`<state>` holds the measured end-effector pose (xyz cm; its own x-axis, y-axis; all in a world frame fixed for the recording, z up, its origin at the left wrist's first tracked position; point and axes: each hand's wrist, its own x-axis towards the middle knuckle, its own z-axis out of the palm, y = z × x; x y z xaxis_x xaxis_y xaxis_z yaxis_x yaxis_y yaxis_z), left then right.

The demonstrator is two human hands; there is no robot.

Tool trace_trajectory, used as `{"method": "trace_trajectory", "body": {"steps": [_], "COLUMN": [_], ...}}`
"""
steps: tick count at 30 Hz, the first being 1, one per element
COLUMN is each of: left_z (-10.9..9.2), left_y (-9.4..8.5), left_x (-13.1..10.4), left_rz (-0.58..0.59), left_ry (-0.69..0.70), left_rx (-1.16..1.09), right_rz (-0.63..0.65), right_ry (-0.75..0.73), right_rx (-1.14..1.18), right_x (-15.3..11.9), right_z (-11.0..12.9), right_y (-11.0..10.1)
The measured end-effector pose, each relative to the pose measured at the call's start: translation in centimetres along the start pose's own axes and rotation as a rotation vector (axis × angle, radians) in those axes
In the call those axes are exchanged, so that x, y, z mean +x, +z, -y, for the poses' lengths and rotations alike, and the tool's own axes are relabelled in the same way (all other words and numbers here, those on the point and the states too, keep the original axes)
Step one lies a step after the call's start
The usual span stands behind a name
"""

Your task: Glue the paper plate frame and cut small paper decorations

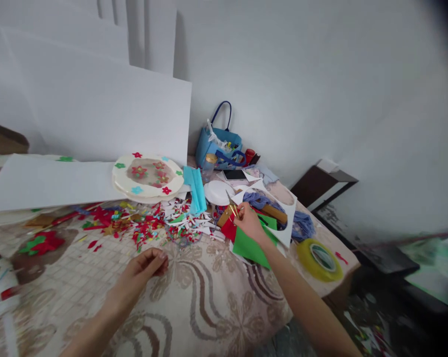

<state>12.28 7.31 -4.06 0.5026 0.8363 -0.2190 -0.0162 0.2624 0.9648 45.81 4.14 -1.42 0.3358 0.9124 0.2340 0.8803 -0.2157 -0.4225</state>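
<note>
Small scissors with gold handles (234, 210) are in my right hand (249, 223), blades pointing up and to the left. Beneath that hand lie green sheets (252, 246) and a red piece (229, 231). My left hand (148, 265) is over the patterned cloth, fingers curled together; whether something small is between them is hidden. Just beyond it spreads a heap of coloured scraps (189, 223). A white ring with felt flowers (120, 184) lies behind the scraps, beside a blue mask (197, 191).
Yellow tape (319, 260) sits near the right table edge, by blue yarn (302, 225) and a cut white sheet (290, 218). A blue bag (205, 146) and phone (234, 174) are behind. A white bottle (1, 285) is at left; large white boards (108, 114) lean on the wall.
</note>
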Motion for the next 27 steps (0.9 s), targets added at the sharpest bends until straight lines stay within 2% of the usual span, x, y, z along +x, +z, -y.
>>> {"method": "trace_trajectory", "body": {"steps": [7, 12, 18, 22, 27], "left_z": [0.4, -0.2, -0.7, -0.3, 0.2], "left_y": [-0.1, 0.6, 1.0, 1.0, 0.8], "left_x": [0.1, -0.6, -1.1, -1.1, -1.0], "left_rz": [0.025, 0.013, 0.011, 0.025, 0.032], "left_ry": [0.14, 0.17, 0.24, 0.278, 0.295], "left_rx": [0.207, 0.417, 0.55, 0.596, 0.632], "right_rz": [-0.127, -0.042, 0.007, 0.028, -0.046], "right_ry": [-0.053, -0.102, -0.059, -0.023, 0.027], "right_rx": [0.017, 0.058, 0.123, 0.202, 0.302], "right_x": [3.4, 4.6, 6.2, 6.6, 6.4], "right_z": [2.3, 4.7, 6.1, 6.3, 5.9], "right_y": [2.7, 4.6, 7.0, 7.0, 6.1]}}
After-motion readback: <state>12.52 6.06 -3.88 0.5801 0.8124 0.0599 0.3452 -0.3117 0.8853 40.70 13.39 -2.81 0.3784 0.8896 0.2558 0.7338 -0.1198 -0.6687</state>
